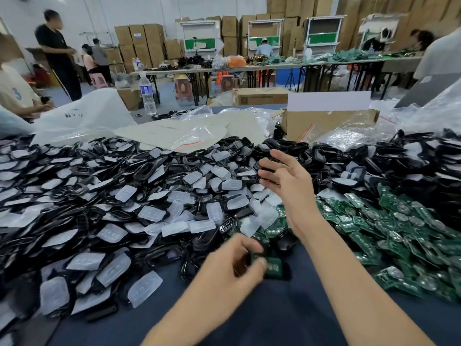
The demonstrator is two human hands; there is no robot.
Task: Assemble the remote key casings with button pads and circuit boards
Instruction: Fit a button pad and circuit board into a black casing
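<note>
- Black: casings point(147, 171), left to far right.
- Milky white, see-through: pads point(149, 288), left.
- Green with silver discs: boards point(399, 236), right.
- Black with green inside: casing point(275, 268) in left hand point(232, 263), near.
- Dark blue: cloth point(287, 315), near.
- Brown: box point(324, 123), far.
- Clear, blue label: bottle point(147, 96), far left.
- Pink: stool point(183, 87), far.

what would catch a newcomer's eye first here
The vast heap of black casings and milky button pads floods the left and centre of the table, with green circuit boards piled at right. Near the front, the left hand grips a board-filled casing while the right hand hovers open above the heap.
</note>
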